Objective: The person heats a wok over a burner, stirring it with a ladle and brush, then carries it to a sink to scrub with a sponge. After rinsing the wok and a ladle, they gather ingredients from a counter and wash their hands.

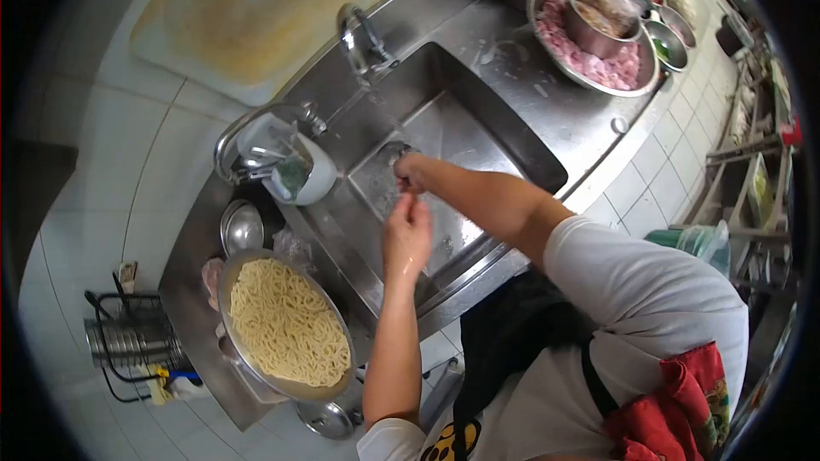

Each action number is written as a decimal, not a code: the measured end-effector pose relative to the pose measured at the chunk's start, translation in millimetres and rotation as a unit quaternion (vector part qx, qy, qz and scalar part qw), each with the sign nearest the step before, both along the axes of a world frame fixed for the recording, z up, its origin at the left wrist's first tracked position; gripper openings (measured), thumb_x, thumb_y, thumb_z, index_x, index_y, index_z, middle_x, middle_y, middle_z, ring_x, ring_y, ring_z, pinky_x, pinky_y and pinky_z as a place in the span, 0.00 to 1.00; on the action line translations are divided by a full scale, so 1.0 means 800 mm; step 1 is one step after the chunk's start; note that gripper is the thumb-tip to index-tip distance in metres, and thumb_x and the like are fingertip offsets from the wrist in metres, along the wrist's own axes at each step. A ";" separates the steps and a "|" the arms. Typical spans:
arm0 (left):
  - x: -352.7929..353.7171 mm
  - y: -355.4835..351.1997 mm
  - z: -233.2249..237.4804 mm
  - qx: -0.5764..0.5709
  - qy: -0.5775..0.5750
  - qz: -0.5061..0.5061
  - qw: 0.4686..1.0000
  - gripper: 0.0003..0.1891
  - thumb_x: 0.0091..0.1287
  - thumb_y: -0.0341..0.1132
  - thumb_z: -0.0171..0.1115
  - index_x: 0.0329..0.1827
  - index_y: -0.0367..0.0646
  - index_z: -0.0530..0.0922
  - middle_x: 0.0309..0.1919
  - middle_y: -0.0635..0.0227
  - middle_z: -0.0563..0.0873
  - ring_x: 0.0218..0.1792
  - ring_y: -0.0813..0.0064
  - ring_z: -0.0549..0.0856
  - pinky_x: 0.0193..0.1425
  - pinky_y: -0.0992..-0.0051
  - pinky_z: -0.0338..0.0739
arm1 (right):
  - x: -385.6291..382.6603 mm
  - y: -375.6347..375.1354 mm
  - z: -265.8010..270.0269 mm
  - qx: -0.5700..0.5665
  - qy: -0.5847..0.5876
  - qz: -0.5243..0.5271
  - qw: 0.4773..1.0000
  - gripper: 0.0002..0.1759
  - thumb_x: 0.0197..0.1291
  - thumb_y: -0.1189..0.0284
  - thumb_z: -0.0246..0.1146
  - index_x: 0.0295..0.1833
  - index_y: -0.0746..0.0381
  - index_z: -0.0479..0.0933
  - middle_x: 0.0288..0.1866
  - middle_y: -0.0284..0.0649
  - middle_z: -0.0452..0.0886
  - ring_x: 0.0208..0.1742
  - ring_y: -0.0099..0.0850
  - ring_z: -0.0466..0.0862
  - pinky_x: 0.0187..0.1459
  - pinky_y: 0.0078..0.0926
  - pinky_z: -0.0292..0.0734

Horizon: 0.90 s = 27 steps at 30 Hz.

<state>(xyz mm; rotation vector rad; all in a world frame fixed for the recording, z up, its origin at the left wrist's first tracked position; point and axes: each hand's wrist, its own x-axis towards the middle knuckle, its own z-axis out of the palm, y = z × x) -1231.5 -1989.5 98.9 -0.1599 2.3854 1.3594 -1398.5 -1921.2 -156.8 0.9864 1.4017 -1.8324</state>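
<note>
My left hand (406,237) is over the steel sink (465,132), palm up and wet, its fingers a little apart with nothing seen in them. Its fingertips are close to my right hand (410,172), which is closed; what it holds, if anything, is hidden. Both hands are below the curved faucet (367,43), near the drain (395,151). To the left of the sink, a large metal bowl (224,290) holds thick pale noodles (286,320).
A white container (316,175) with a green scrubber stands beside a second faucet (231,141). Beyond the sink are a bowl of pink raw meat (619,71) and several smaller bowls. A metal lid (325,418) and a shelf rack (752,222) flank the counter.
</note>
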 end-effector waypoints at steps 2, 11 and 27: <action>0.014 -0.008 -0.003 0.074 -0.133 0.005 0.988 0.19 0.72 0.41 0.54 0.55 0.33 0.78 0.42 0.57 0.87 0.44 0.62 0.87 0.49 0.66 0.81 | 0.043 0.041 0.141 0.129 0.026 0.161 0.978 0.11 0.59 0.77 0.56 0.45 0.68 0.79 0.29 0.47 0.81 0.26 0.42 0.81 0.31 0.38 0.81; -0.107 0.057 -0.141 -0.093 0.326 -0.033 0.940 0.22 0.73 0.46 0.46 0.62 0.43 0.75 0.67 0.52 0.71 0.69 0.49 0.67 0.71 0.53 0.61 | 0.158 0.217 0.251 0.468 0.295 0.522 0.648 0.17 0.61 0.66 0.56 0.52 0.64 0.69 0.36 0.59 0.83 0.41 0.58 0.83 0.45 0.52 0.78; -0.225 0.084 -0.173 0.143 -0.060 0.068 0.986 0.23 0.70 0.48 0.55 0.60 0.41 0.77 0.56 0.57 0.82 0.52 0.65 0.82 0.53 0.65 0.75 | 0.261 0.299 0.312 0.004 0.108 0.166 0.980 0.17 0.72 0.67 0.51 0.60 0.65 0.68 0.24 0.29 0.68 0.20 0.17 0.69 0.19 0.17 0.68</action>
